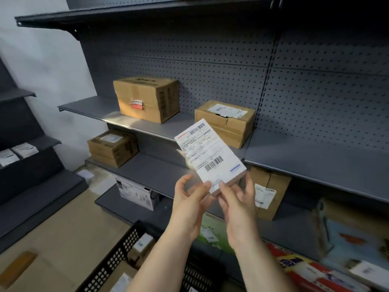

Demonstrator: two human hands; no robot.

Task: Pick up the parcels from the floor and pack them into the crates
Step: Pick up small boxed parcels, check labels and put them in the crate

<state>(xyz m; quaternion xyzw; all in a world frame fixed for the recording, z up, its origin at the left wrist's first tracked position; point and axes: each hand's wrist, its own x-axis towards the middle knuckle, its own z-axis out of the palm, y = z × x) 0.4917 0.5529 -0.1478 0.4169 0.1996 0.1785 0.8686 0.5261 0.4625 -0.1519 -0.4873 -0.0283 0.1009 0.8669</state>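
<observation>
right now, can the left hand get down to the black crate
Probably yes: the black crate lies open-topped just below the left hand, with nothing between them. But that hand and the right hand both hold the white parcel.

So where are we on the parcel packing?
Done: the black crate holds a few small parcels. In hand: the left hand and right hand hold a white-labelled parcel up, not yet crated. Left: a blurred brown item, possibly a parcel, lies on the floor.
</observation>
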